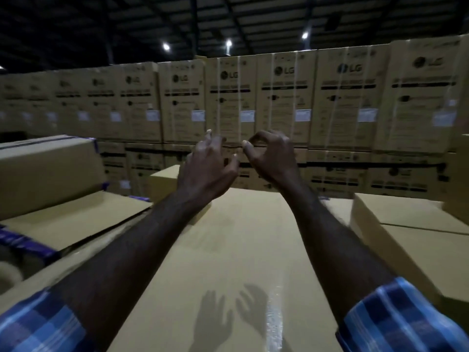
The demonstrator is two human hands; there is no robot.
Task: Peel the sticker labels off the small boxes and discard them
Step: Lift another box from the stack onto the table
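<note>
Both my arms are stretched out and raised above a large plain cardboard box (241, 250). My left hand (210, 166) has its fingers spread and holds nothing. My right hand (271, 156) is close beside it, thumb and forefinger curled into a pinch, with no sticker visible between them. A small cardboard box (163, 180) stands behind my left wrist, partly hidden. No label shows on the near boxes. The hands' shadows fall on the large box top near me.
A wall of stacked LG cartons (284, 97) with white labels (247, 116) fills the background. Purple-taped cartons (45, 171) lie at left, over a flattened sheet (76, 219). A tape roll (10, 276) sits bottom left. More plain boxes (406, 237) stand at right.
</note>
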